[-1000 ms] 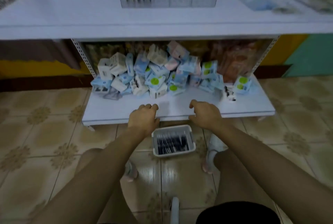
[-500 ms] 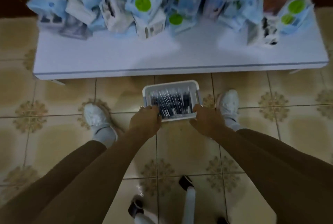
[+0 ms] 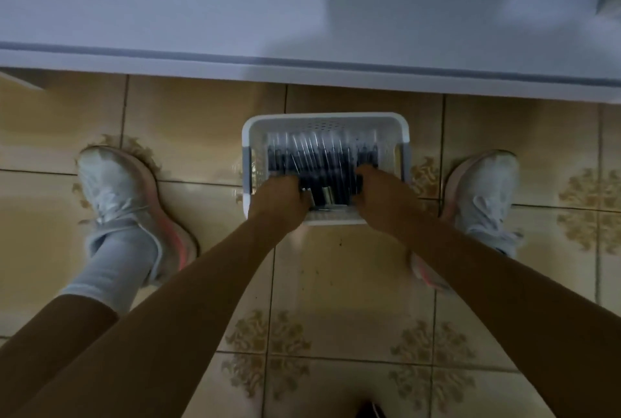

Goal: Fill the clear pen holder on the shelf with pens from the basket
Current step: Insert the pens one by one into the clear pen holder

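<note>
A white plastic basket [image 3: 325, 121] stands on the tiled floor between my feet. It holds several dark pens [image 3: 322, 157] lying side by side. My left hand [image 3: 280, 197] reaches into the basket's near left part, its fingers curled down round the pens' near ends. My right hand [image 3: 381, 192] is in the near right part, fingers curled into the same pile. The fingertips of both hands are hidden among the pens. The clear pen holder is out of view.
The low white shelf [image 3: 302, 31] juts out just beyond the basket, its front edge across the top of the view. My white shoes stand on either side, left shoe [image 3: 124, 195] and right shoe [image 3: 484, 192]. Patterned floor tiles lie all around.
My head has tilted down and closer to the floor. Both hands dropped from the basket's near rim into the basket and closed on the pens.
</note>
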{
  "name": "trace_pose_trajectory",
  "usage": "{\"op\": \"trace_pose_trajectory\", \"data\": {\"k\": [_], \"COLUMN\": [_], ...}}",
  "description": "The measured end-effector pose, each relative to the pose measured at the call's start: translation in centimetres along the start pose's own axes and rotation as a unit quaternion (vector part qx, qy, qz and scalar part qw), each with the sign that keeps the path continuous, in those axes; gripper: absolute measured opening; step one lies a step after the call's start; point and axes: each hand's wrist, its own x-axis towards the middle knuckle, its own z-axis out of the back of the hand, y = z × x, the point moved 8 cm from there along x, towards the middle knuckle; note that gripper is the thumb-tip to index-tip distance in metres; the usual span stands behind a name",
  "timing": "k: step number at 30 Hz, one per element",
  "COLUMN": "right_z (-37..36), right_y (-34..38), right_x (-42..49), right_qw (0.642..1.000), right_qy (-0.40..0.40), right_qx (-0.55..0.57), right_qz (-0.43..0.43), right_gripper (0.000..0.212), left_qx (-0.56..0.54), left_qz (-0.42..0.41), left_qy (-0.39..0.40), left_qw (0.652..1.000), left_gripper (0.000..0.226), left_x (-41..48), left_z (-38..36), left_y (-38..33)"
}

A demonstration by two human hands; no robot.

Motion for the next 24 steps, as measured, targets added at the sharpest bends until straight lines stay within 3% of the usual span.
{"op": "trace_pose_trajectory", "data": {"k": [6, 15, 19, 24], "right_z": [-1.4, -1.4, -1.4, -3.0], "right_y": [-0.3, -0.2, -0.6, -0.6], "right_x": [3.4, 3.6, 3.1, 2.2], "right_qw": [0.997, 0.994, 0.993, 0.993], "right_qy": [0.016, 0.011, 0.032, 0.097], "right_qx": [0.054, 0.101, 0.104, 0.054], "right_qz": [-0.051, -0.047, -0.038, -0.045], "right_gripper": [0.041, 0.044, 0.051, 0.03], "left_qx": [-0.088, -0.142, -0.058, 0.073], "left_qz": [0.086, 0.093, 0.019, -0.059], "left_qy": [-0.023, -0.017, 0.078, 0.139], "left_qw": [0.992, 0.985, 0.995, 0.986], "left_gripper": [0.038, 0.049, 0.027, 0.025], "left_x": [3.4, 4.1, 3.9, 3.4], "left_z": [-2.4, -2.9, -2.0, -2.9], "left_y": [0.3, 0.6, 0.2, -0.2]}}
